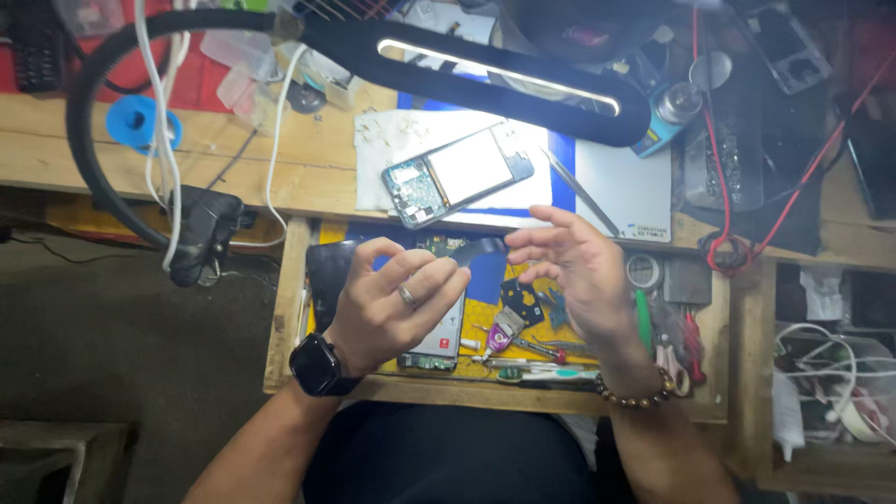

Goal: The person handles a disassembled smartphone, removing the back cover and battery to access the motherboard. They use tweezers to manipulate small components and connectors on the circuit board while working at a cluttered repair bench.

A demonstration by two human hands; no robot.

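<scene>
Two hands work above an open drawer [289, 308]. An opened phone [457, 175], back cover off, lies on the desk [112, 159]; reassembly looks unfinished. The left hand [392, 303] pinches a dark flex strip [481, 249]; the right hand [574, 266], fingers spread and empty, hovers just beside its far end.

Black smartwatch [317, 366] and ring [407, 296] on the left, beaded bracelet [637, 396] on the right.

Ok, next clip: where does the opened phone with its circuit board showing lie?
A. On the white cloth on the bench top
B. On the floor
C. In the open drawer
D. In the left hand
A: the opened phone rests on the white cloth on the bench top, beyond both hands.
</scene>
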